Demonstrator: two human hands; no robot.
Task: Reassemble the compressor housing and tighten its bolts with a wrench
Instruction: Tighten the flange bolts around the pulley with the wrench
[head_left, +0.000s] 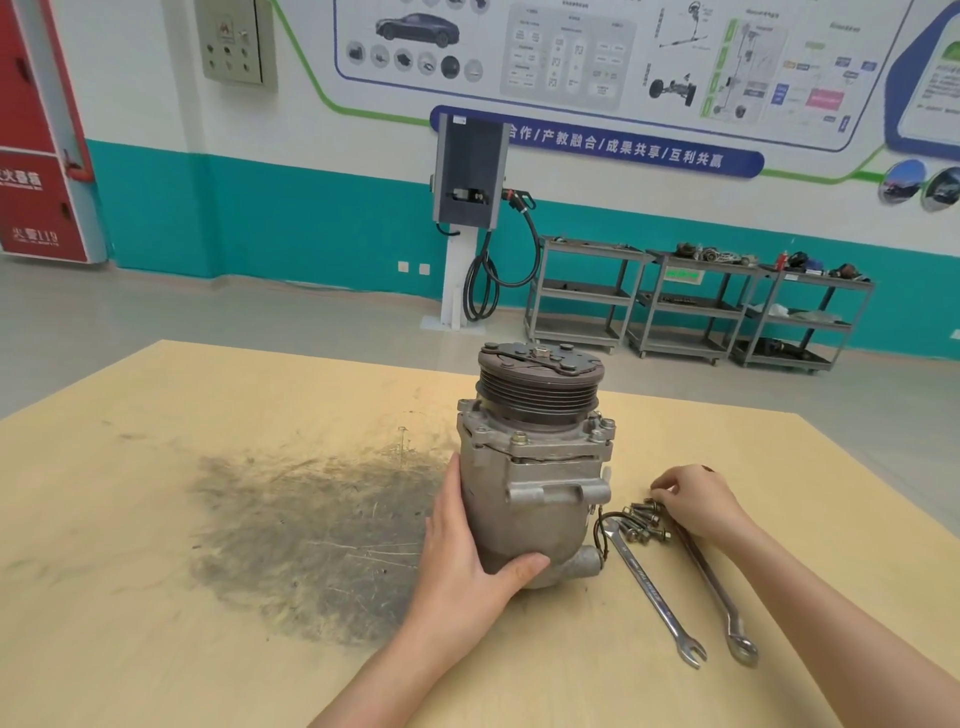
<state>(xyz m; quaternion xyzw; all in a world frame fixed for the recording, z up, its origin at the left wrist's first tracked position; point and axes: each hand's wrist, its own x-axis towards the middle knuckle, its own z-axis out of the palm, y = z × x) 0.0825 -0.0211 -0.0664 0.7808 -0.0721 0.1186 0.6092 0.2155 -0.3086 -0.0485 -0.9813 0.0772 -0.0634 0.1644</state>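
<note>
A grey metal compressor (535, 467) stands upright on the wooden table (156, 597), its black grooved pulley (539, 384) on top. My left hand (467, 551) grips the lower left side of its housing, thumb across the front. Just right of the compressor lies a small heap of several bolts (644, 522). My right hand (696, 501) is over that heap, fingertips curled onto a bolt at its far edge. Two combination wrenches lie flat on the table: one (652, 587) closer to the compressor, the other (714, 597) to its right, partly under my right wrist.
A large dark grease smear (311, 540) covers the table left of the compressor. Beyond the table's far edge are open floor, a charging post with coiled cable (467, 208), and three grey shelf carts (691, 301) against the teal wall.
</note>
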